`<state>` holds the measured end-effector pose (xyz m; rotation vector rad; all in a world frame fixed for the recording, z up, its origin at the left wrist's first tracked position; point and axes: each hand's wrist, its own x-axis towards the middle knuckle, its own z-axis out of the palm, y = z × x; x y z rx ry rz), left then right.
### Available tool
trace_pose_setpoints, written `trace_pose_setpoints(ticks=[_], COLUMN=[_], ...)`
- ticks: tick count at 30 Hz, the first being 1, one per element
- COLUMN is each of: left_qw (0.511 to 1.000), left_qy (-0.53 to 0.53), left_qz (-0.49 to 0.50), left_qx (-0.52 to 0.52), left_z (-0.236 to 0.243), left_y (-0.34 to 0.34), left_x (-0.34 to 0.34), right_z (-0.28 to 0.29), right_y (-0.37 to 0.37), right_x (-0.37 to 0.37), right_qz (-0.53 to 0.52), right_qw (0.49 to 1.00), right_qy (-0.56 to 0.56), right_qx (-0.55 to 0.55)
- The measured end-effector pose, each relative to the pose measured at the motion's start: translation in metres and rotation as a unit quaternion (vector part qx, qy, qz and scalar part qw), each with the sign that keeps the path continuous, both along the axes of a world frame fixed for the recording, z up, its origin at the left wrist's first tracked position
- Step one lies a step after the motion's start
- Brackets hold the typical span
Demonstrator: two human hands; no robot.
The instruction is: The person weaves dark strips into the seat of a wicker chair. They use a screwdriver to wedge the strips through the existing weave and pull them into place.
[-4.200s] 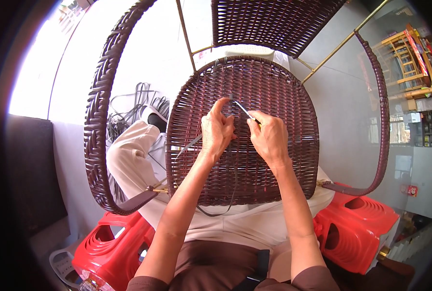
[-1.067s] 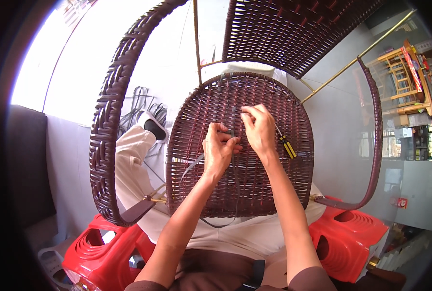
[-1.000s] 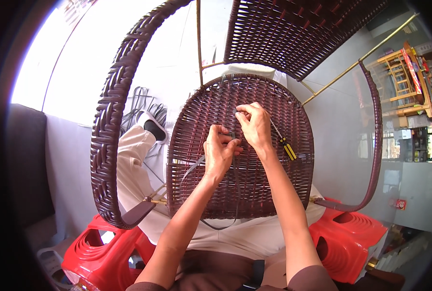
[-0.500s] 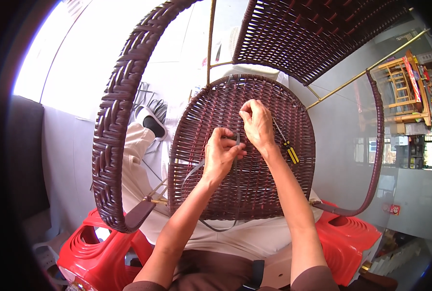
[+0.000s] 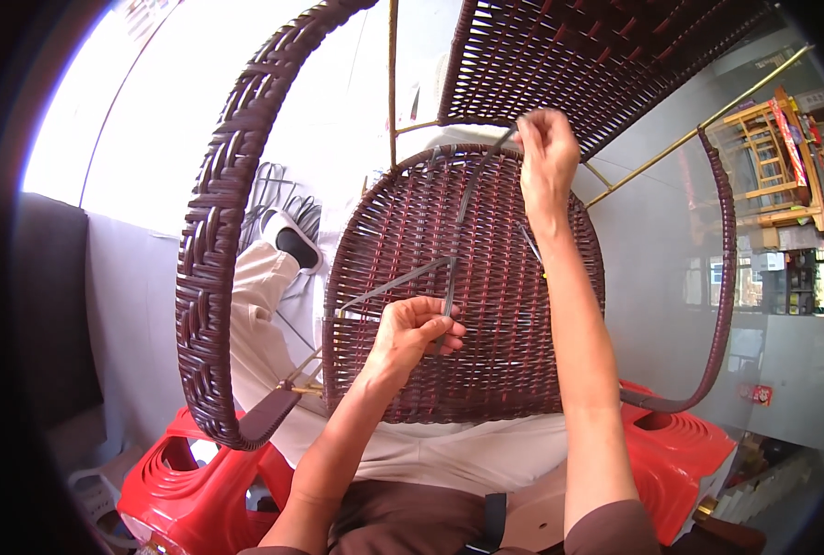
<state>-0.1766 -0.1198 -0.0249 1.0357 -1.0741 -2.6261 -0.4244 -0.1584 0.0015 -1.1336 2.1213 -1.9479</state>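
A round dark brown woven seat rests over my legs. A flat dark grey strip runs across it up to my right hand, which pinches it near the seat's far edge, in front of the woven backrest. Lower on the seat, my left hand grips the same strip between thumb and fingers, and a lighter length of it bends off to the left. A screwdriver lies on the seat right of the strip, its yellow handle mostly hidden by my right forearm.
Braided curved arms flank the seat, with thin brass-coloured rods and the backrest beyond. Red plastic stools stand on both sides of me. Loose strips lie beside my shoe; wooden furniture stands at the right.
My right hand has moved up to the seat's far edge, drawing the strip out long. My left hand has moved down toward me. Earlier my right hand held the screwdriver, which now lies down.
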Motion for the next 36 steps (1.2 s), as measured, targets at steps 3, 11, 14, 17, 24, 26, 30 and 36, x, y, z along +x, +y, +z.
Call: trace_pose_setpoints(ticks=[3,11,14,17,24,26,30,36], left_qw=[1.000,1.000,1.000,0.998,0.979,0.972,0.964,0.968], left_qy=[0.015,0.003,0.027,0.034,-0.007,-0.003,0.006,-0.012], left_qz=[0.019,0.008,0.005,-0.008,-0.036,-0.042,-0.021,0.010], left_qx=[0.015,0.004,-0.006,-0.042,-0.203,-0.232,-0.264,-0.251], left_z=[-0.004,-0.002,0.003,0.009,0.015,0.014,0.021,0.000], left_y=[0.001,0.006,0.007,0.010,0.023,0.026,0.018,-0.011], left_x=[0.006,0.010,0.017,0.028,0.053,0.055,0.040,-0.009], right_z=[-0.015,-0.053,-0.041,-0.049,-0.051,-0.043,-0.010,0.046], right_y=[0.035,0.037,0.030,0.036,0.039,0.035,0.017,-0.010], right_x=[0.028,0.040,0.040,0.033,0.040,0.039,0.023,-0.022], right_qz=[-0.013,0.009,0.058,0.092,0.103,0.076,-0.006,-0.061], right_qw=[0.989,0.962,0.954,0.952,0.971,0.979,0.991,0.997], right_qy=[-0.147,-0.018,-0.078,-0.115,-0.080,-0.060,-0.012,0.037], right_qx=[-0.027,0.272,0.283,0.268,0.200,0.179,0.131,0.035])
